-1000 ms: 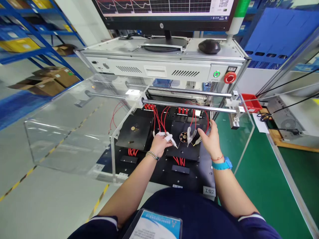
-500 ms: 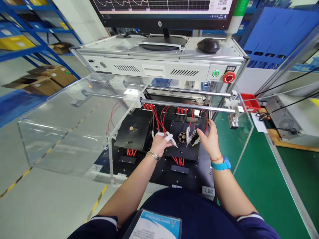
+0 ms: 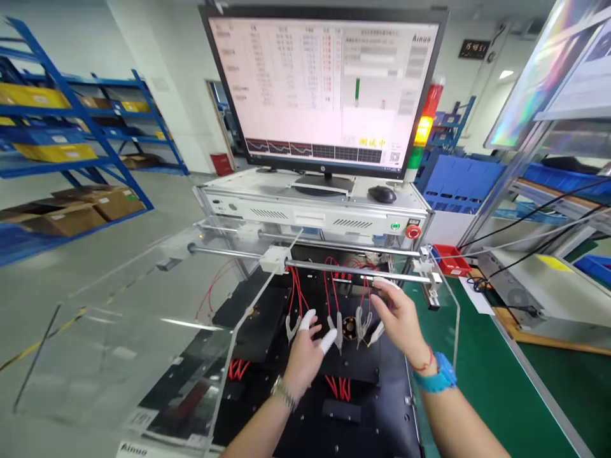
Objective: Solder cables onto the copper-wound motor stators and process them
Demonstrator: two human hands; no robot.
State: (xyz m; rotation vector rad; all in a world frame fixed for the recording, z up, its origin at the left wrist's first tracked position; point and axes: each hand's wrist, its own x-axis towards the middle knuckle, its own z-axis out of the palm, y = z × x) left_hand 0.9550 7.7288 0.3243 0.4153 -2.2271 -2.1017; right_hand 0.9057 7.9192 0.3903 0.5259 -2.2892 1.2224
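Note:
My left hand (image 3: 305, 353), with white finger cots on thumb and forefinger, hovers over the right black plate (image 3: 348, 366). Its fingers are spread and nothing is gripped. Just beyond its thumb stand grey test clips (image 3: 338, 331) on red wires, and another grey clip (image 3: 292, 327) is left of the forefinger. A ring-shaped part with copper windings (image 3: 349, 327) lies on the plate, with a pair of clips (image 3: 363, 324) beside it. My right hand (image 3: 401, 321) is open at the plate's right side, near a pale clip (image 3: 377, 334) partly behind its fingers.
A clear hinged cover (image 3: 229, 369) and metal rods (image 3: 353, 270) frame the work area. Behind stands a monitor (image 3: 329, 95) on a white cabinet with a red stop button (image 3: 413, 231). To the right are a red bin (image 3: 449, 261) and a grey instrument box (image 3: 529, 292).
My left hand has opened and let go of the clip it pinched. The view has tilted up, showing the whole monitor. The signal tower now glows yellow. My right hand stays open.

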